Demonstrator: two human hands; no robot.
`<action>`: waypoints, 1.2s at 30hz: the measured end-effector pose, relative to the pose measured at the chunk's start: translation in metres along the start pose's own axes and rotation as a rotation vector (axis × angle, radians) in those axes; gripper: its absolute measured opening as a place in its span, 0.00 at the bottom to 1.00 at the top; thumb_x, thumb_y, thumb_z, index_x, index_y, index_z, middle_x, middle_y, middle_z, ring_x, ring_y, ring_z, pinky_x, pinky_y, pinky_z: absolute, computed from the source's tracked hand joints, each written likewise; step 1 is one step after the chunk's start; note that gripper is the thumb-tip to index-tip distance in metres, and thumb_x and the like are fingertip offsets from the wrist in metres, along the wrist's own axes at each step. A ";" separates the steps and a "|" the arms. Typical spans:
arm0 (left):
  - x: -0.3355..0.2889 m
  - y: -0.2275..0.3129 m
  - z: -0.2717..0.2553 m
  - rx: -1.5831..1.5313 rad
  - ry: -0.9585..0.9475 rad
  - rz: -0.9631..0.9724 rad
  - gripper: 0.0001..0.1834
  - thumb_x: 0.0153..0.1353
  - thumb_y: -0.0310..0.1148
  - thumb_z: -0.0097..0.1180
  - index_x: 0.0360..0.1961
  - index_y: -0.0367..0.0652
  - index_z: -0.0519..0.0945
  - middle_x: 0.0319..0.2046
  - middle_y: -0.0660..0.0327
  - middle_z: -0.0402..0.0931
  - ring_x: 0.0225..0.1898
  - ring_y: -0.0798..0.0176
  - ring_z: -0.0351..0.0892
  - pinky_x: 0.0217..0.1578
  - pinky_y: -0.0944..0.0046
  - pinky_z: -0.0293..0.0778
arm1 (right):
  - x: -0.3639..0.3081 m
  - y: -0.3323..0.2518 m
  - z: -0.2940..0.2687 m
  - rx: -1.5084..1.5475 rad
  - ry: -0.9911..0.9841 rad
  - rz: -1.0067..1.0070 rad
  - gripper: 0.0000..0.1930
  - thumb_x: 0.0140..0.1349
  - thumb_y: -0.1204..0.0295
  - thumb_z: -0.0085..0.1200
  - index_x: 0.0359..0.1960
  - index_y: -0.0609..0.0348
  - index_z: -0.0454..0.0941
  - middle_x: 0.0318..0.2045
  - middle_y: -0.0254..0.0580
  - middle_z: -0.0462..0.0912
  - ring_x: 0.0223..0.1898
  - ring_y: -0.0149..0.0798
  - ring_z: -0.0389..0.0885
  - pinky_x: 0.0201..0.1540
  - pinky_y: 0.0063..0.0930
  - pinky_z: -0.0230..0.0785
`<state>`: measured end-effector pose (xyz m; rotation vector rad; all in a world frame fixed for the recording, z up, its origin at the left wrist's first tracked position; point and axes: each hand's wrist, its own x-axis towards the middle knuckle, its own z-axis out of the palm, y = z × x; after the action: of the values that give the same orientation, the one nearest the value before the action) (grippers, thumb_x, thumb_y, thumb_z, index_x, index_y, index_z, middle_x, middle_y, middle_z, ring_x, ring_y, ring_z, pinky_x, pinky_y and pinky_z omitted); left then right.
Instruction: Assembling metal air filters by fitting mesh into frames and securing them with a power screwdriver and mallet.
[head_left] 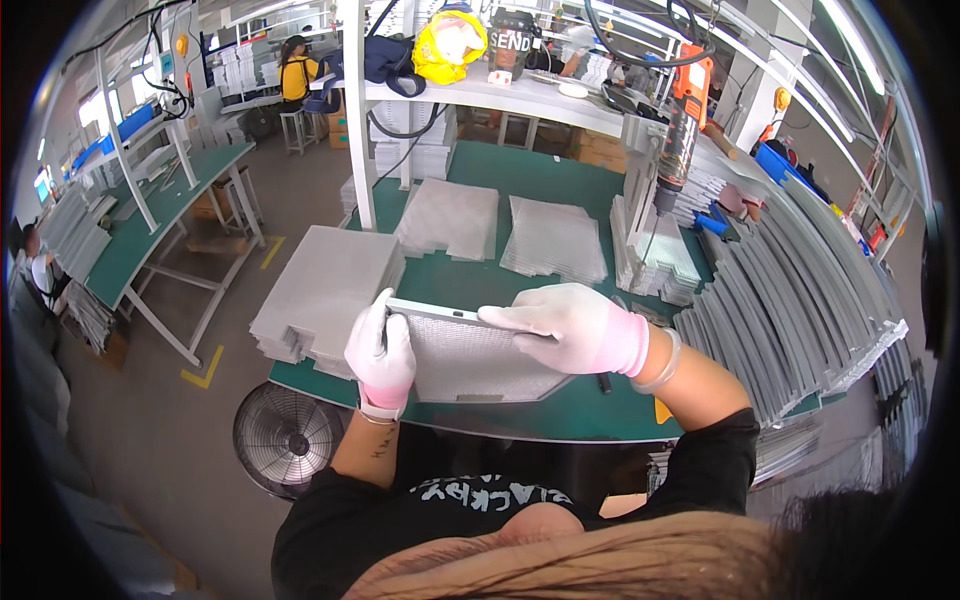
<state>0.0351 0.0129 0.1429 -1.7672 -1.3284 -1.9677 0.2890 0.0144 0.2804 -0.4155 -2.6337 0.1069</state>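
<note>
A grey mesh filter panel (470, 360) with a thin metal frame is held tilted over the near edge of the green table. My left hand (382, 350), in a white glove with a pink cuff, is closed around its left upper corner. My right hand (580, 325), gloved the same way, grips the panel's upper edge toward the right, its index finger lying along the frame. A small dark slot shows in that edge between the hands. The right thumb and part of the panel's right side are hidden.
Mesh sheets are stacked at left (325, 285), back left (450, 215) and back middle (553, 238) on the green table (520, 165). An orange power screwdriver (685, 130) hangs at right, above many leaning grey panels (790, 290). A floor fan (290, 440) stands below left.
</note>
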 end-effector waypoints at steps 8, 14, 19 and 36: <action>-0.005 -0.016 0.007 -0.695 0.001 -0.114 0.23 0.58 0.15 0.53 0.56 0.37 0.74 0.44 0.50 0.80 0.41 0.61 0.79 0.45 0.64 0.76 | 0.001 0.000 0.003 -0.072 -0.019 -0.032 0.25 0.56 0.78 0.57 0.58 0.54 0.77 0.25 0.45 0.74 0.27 0.49 0.77 0.29 0.41 0.70; -0.004 -0.042 0.009 -0.513 -0.145 0.255 0.22 0.57 0.20 0.56 0.53 0.42 0.71 0.38 0.48 0.77 0.35 0.51 0.78 0.38 0.56 0.76 | 0.000 -0.018 -0.015 -0.278 0.060 -0.110 0.25 0.52 0.79 0.60 0.56 0.56 0.79 0.27 0.42 0.78 0.28 0.45 0.79 0.30 0.34 0.71; -0.011 -0.050 0.013 -0.384 -0.043 0.209 0.20 0.58 0.22 0.57 0.53 0.37 0.72 0.36 0.50 0.77 0.32 0.48 0.76 0.37 0.54 0.75 | -0.101 0.003 0.044 -0.143 1.020 0.335 0.16 0.57 0.78 0.56 0.48 0.64 0.79 0.33 0.45 0.81 0.30 0.44 0.79 0.38 0.33 0.74; 0.046 0.095 0.085 -0.101 -0.896 1.252 0.11 0.59 0.34 0.51 0.43 0.51 0.73 0.24 0.64 0.72 0.27 0.58 0.78 0.28 0.57 0.73 | -0.256 0.085 0.194 -0.487 -0.077 1.492 0.21 0.67 0.72 0.46 0.62 0.60 0.68 0.46 0.55 0.78 0.46 0.52 0.82 0.45 0.42 0.79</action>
<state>0.1445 0.0359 0.2196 -2.6149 0.0256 -0.5580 0.4384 0.0157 -0.0165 -2.4066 -1.7822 -0.0606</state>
